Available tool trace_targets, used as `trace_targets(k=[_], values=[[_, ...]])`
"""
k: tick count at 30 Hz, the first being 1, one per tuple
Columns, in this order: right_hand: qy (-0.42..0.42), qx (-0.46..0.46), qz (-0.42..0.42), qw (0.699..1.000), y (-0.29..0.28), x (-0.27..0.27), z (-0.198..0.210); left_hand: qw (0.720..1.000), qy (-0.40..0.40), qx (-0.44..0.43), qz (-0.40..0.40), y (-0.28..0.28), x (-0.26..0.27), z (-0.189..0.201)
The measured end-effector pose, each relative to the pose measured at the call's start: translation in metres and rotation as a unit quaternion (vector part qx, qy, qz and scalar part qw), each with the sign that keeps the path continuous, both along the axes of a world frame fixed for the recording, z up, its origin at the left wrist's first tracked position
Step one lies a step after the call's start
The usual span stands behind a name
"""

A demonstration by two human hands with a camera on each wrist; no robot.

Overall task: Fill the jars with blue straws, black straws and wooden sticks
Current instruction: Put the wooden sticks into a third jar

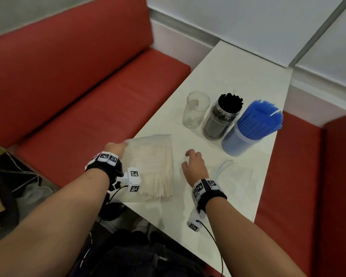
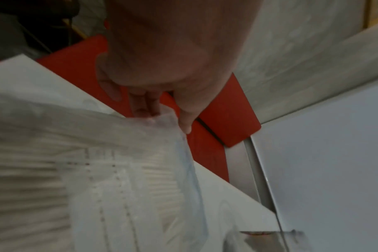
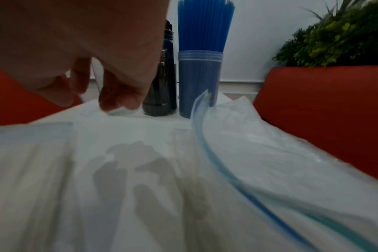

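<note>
A clear plastic bag [image 1: 154, 156] [image 2: 119, 179] full of wooden sticks [image 1: 158, 176] lies at the table's left edge. My left hand [image 1: 116, 147] [image 2: 162, 109] pinches its far corner between fingers and thumb. My right hand [image 1: 194, 164] [image 3: 110, 95] hovers over the table just right of the bag, fingers loosely curled, holding nothing. Beyond stand three jars: an empty clear jar [image 1: 195, 109], a jar of black straws [image 1: 222, 116] [image 3: 162, 81] and a jar of blue straws [image 1: 252, 126] [image 3: 202, 68].
An empty zip bag [image 1: 236, 174] [image 3: 237, 153] with a blue seal lies crumpled right of my right hand. Red bench seats [image 1: 88, 96] flank the white table [image 1: 228, 72]. A green plant [image 3: 339, 37] stands behind the right bench.
</note>
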State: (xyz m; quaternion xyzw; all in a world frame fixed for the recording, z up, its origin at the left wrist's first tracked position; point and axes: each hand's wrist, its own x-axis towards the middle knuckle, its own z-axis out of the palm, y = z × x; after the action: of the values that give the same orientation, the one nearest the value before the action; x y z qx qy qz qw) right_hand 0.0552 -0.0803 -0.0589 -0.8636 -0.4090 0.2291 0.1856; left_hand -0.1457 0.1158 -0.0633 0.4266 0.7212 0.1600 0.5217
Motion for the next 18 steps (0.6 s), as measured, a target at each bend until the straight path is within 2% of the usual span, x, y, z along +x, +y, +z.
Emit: trace_targets(k=[3, 6, 9, 11, 13, 15, 17, 18], values=[[0.056, -0.006, 0.049, 0.997, 0.02, -0.009, 0.016, 0.997, -0.063, -0.021, -0.037, 0.003, 0.016, 0.008], [0.064, 0.012, 0.065, 0.996, 0.033, -0.006, 0.032, 0.984, -0.109, 0.057, -0.128, 0.005, 0.035, 0.025], [0.012, 0.046, 0.047, 0.998, 0.041, 0.006, 0.048, 0.95, -0.153, 0.118, -0.245, 0.008, 0.047, 0.046], [-0.038, 0.027, 0.074, 0.996, 0.045, 0.014, 0.06, 0.924, -0.171, 0.139, -0.313, 0.01, 0.055, 0.061], [-0.055, -0.018, 0.112, 0.992, 0.048, 0.02, 0.07, 0.901, -0.186, 0.15, -0.363, 0.01, 0.066, 0.078], [-0.006, -0.017, 0.116, 0.993, 0.05, 0.028, 0.077, 0.889, -0.19, 0.168, -0.382, 0.011, 0.079, 0.094], [0.091, 0.05, 0.072, 0.992, 0.048, 0.031, 0.082, 0.885, -0.186, 0.203, -0.375, 0.013, 0.092, 0.107], [0.114, 0.078, 0.05, 0.989, 0.047, 0.032, 0.084, 0.887, -0.167, 0.233, -0.363, 0.014, 0.098, 0.112]])
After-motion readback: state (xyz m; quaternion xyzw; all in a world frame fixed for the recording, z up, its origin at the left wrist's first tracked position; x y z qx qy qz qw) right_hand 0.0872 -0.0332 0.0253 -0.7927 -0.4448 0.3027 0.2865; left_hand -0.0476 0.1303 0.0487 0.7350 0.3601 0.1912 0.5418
